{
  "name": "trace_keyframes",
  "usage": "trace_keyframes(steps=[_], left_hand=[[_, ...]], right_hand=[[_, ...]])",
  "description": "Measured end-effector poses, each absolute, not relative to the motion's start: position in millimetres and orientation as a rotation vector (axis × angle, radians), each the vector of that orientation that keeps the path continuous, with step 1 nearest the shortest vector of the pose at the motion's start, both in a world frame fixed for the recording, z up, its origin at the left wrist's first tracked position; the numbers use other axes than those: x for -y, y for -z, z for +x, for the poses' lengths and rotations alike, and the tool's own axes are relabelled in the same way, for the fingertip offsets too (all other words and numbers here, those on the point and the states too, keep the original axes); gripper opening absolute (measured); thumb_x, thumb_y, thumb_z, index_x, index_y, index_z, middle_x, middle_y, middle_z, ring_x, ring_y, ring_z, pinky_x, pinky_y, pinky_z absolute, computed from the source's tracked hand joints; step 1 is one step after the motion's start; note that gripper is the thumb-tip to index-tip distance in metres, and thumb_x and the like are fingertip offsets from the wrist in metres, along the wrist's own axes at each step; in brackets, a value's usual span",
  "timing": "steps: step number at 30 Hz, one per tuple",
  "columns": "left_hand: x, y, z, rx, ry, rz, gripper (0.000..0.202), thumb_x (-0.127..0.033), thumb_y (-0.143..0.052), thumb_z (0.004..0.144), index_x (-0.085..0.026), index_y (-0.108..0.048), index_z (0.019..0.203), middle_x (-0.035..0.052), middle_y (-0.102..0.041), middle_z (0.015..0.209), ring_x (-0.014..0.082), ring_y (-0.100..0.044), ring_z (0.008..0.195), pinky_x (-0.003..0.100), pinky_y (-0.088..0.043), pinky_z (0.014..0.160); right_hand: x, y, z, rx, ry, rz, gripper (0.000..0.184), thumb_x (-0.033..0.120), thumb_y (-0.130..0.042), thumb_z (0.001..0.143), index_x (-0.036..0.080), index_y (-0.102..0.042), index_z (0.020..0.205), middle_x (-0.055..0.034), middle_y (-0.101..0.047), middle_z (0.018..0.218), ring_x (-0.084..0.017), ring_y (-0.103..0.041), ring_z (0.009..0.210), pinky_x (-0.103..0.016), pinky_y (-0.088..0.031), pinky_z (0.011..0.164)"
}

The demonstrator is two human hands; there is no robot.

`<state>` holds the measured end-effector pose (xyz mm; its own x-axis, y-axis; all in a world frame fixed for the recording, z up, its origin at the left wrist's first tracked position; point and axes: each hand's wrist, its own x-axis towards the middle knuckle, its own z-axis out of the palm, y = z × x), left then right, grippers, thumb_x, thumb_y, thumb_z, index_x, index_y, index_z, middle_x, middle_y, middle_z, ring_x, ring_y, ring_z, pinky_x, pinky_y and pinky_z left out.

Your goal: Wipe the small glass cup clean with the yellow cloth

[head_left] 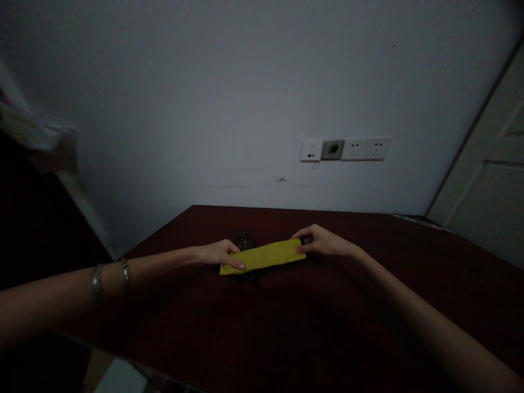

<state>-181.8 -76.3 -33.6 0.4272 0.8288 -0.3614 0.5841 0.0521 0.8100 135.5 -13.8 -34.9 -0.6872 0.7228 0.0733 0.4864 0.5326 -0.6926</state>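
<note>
Cloth [268, 256], apparently folded, between both hands [220, 253] [325, 240]

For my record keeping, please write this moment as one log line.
left hand: holds yellow strip, left end; right hand: holds right end; below: dark red table; behind strip: dark object, partly hidden

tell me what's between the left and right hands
In the head view, the yellow strip spans from left hand to right hand, held at both ends; a dark rimmed thing shows beyond it, too dim to name.
</note>
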Motion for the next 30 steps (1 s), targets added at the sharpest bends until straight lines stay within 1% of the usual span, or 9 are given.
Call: trace_keyframes(steps=[2, 6, 9, 12, 17, 21, 24, 27, 30], left_hand=[[76.1, 46.0, -193.9, -1.334, -0.377, 1.633, 0.032, -0.044, -0.073, 0.06, -0.015, -0.071, 0.072, 0.0004, -0.065, 0.063, 0.0096, -0.052, 0.053, 0.019, -0.036, 0.049], [77.1, 63.6, -212.6, -1.393, -0.312, 1.631, 0.032, -0.042, -0.073, 0.057, -0.014, -0.068, 0.073, 0.0004, -0.063, 0.064, 0.0118, -0.054, 0.056, 0.021, -0.04, 0.053], [73.1, 67.7, -222.5, -1.46, -0.252, 1.747, 0.028, -0.036, -0.069, 0.058, -0.014, -0.064, 0.075, -0.0002, -0.063, 0.068, 0.0136, -0.056, 0.06, 0.022, -0.041, 0.055], [62.9, 67.9, -229.1, -1.623, -0.175, 2.03, 0.022, -0.027, -0.062, 0.06, -0.014, -0.062, 0.078, -0.0012, -0.061, 0.07, 0.0136, -0.055, 0.064, 0.02, -0.038, 0.054], [45.0, 66.1, -232.6, -1.805, -0.053, 2.247, 0.022, -0.024, -0.06, 0.061, -0.015, -0.062, 0.08, 0.0012, -0.061, 0.076, 0.0159, -0.055, 0.069, 0.022, -0.036, 0.055], [38.9, 63.7, -232.3, -1.874, 0.011, 2.383, 0.021, -0.026, -0.061, 0.062, -0.015, -0.063, 0.08, 0.0062, -0.059, 0.085, 0.0206, -0.055, 0.079, 0.026, -0.04, 0.063], [37.0, 61.2, -230.4, -1.928, 0.037, 2.471, 0.022, -0.028, -0.061, 0.064, -0.016, -0.063, 0.083, 0.01, -0.057, 0.094, 0.0251, -0.053, 0.09, 0.03, -0.042, 0.07], [35.0, 58.7, -226.4, -1.988, 0.046, 2.514, 0.022, -0.03, -0.061, 0.066, -0.016, -0.064, 0.083, 0.0117, -0.055, 0.095, 0.0284, -0.049, 0.096, 0.034, -0.042, 0.076], [32.9, 57.5, -221.2, -2.036, 0.016, 2.533, 0.022, -0.028, -0.06, 0.067, -0.016, -0.064, 0.086, 0.0131, -0.054, 0.098, 0.0301, -0.046, 0.102, 0.037, -0.04, 0.084]], right_hand=[[5.6, 48.3, 124.8, 2.518, -0.743, -1.009, 0.03, 0.027, -0.064, 0.071, 0.015, -0.068, 0.097, -0.0032, -0.065, 0.077, -0.014, -0.055, 0.064, -0.025, -0.041, 0.057], [-9.4, 66.7, 108.8, 2.54, -0.645, -1.012, 0.024, 0.02, -0.064, 0.067, 0.014, -0.069, 0.09, -0.0035, -0.064, 0.077, -0.014, -0.055, 0.067, -0.025, -0.04, 0.061], [-16.9, 74.2, 100.3, 2.533, -0.596, -1.025, 0.022, 0.018, -0.062, 0.068, 0.015, -0.069, 0.088, -0.0035, -0.064, 0.077, -0.014, -0.055, 0.067, -0.025, -0.04, 0.061], [-22.1, 80.3, 92.1, 2.521, -0.549, -1.033, 0.021, 0.016, -0.061, 0.068, 0.015, -0.068, 0.088, -0.0039, -0.065, 0.079, -0.015, -0.057, 0.069, -0.024, -0.04, 0.063], [-28.3, 88.5, 79.8, 2.487, -0.457, -1.074, 0.021, 0.011, -0.059, 0.068, 0.017, -0.067, 0.087, -0.0039, -0.066, 0.084, -0.015, -0.058, 0.075, -0.023, -0.041, 0.068], [-30.9, 90.4, 72.4, 2.43, -0.347, -1.155, 0.022, 0.012, -0.058, 0.071, 0.02, -0.065, 0.091, -0.0052, -0.064, 0.097, -0.018, -0.058, 0.088, -0.025, -0.041, 0.073], [-31.1, 90.4, 65.1, 2.385, -0.264, -1.208, 0.023, 0.013, -0.056, 0.072, 0.021, -0.064, 0.092, -0.0063, -0.061, 0.102, -0.021, -0.055, 0.095, -0.027, -0.041, 0.072], [-29.8, 90.7, 55.2, 2.341, -0.209, -1.228, 0.023, 0.014, -0.055, 0.074, 0.021, -0.063, 0.094, -0.0073, -0.058, 0.106, -0.022, -0.052, 0.099, -0.028, -0.042, 0.072], [-28.2, 91.8, 43.7, 2.285, -0.18, -1.231, 0.024, 0.015, -0.054, 0.077, 0.021, -0.063, 0.098, -0.0092, -0.055, 0.108, -0.024, -0.049, 0.1, -0.031, -0.043, 0.075]])
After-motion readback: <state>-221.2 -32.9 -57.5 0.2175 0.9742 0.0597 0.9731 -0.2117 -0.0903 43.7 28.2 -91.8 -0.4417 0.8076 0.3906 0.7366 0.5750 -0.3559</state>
